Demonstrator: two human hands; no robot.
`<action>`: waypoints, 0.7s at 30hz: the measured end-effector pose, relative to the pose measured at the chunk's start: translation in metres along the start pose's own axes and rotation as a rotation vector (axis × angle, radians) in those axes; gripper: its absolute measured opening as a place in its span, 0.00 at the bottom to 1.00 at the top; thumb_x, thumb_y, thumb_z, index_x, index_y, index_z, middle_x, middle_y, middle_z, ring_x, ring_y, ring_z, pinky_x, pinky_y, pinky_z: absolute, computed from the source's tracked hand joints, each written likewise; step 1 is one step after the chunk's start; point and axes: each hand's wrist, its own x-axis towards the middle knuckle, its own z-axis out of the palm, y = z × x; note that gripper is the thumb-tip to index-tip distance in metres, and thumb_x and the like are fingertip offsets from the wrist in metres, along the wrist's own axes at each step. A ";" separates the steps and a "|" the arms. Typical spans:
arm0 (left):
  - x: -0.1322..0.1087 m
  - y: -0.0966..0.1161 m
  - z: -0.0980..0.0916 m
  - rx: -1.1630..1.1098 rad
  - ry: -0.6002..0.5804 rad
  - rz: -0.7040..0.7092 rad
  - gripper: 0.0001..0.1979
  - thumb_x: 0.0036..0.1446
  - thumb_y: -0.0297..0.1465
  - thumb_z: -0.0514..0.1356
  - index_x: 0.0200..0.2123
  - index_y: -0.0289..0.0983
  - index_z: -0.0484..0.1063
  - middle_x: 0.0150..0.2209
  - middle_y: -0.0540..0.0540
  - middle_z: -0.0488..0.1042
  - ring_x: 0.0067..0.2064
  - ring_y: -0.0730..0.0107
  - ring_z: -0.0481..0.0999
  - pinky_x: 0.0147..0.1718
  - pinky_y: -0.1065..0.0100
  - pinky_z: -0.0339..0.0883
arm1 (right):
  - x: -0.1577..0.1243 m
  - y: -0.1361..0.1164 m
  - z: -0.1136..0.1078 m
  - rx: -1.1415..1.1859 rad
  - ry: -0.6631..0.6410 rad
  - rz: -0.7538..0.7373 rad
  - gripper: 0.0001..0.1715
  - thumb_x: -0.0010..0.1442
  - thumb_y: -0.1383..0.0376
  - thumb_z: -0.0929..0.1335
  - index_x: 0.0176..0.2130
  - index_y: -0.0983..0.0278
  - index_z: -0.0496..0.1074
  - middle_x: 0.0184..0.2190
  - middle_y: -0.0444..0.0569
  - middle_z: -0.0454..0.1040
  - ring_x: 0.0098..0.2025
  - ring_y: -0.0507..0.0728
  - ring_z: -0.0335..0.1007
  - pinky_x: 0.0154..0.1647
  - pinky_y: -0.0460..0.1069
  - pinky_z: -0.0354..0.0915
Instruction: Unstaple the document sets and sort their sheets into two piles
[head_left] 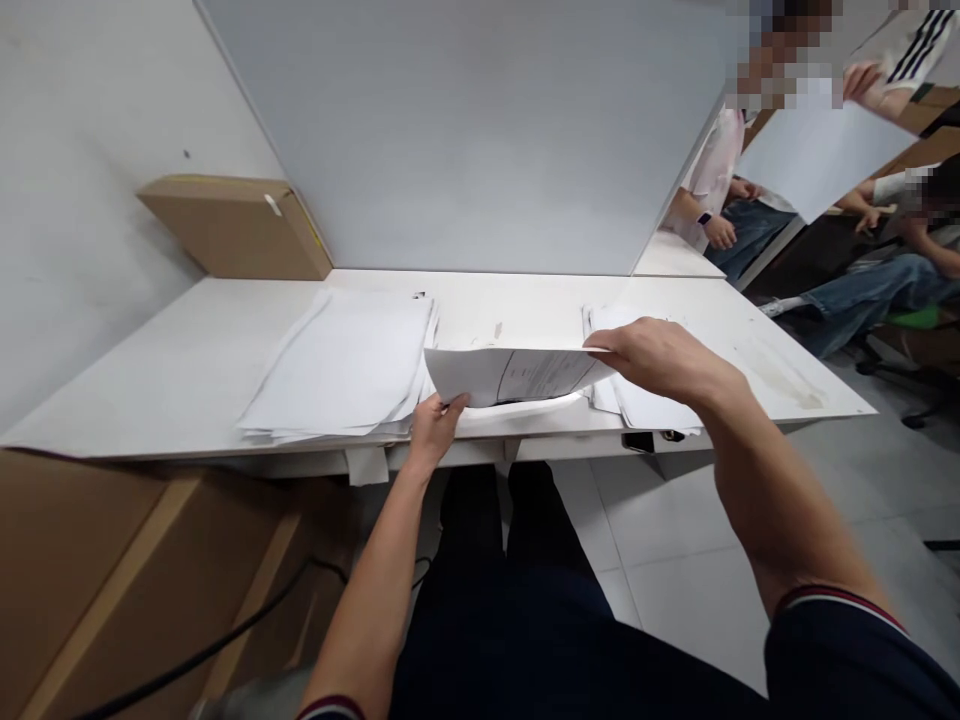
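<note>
A printed sheet of paper [517, 375] hangs curved just above the front edge of the white desk [187, 370]. My left hand [435, 425] pinches its lower left corner. My right hand [660, 355] grips its right edge, fingers closed over the top. To the left lies a broad stack of white papers [345, 365], slightly fanned. A second stack of papers [649, 405] sits under and behind my right hand, partly hidden by it.
A grey partition panel [480, 130] stands along the desk's back. A flat cardboard box [236, 225] leans at the back left. More cardboard [112, 560] and a black cable [247, 620] are under the desk. Other people [885, 260] sit at the right.
</note>
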 end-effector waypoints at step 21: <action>0.017 -0.018 0.030 0.074 -0.008 0.029 0.15 0.56 0.35 0.53 0.44 0.35 0.70 0.38 0.43 0.76 0.40 0.70 0.75 0.40 0.68 0.67 | -0.107 -0.053 0.218 1.902 -0.215 0.684 0.22 0.51 0.53 0.70 0.39 0.67 0.74 0.33 0.53 0.79 0.34 0.61 0.76 0.37 0.53 0.70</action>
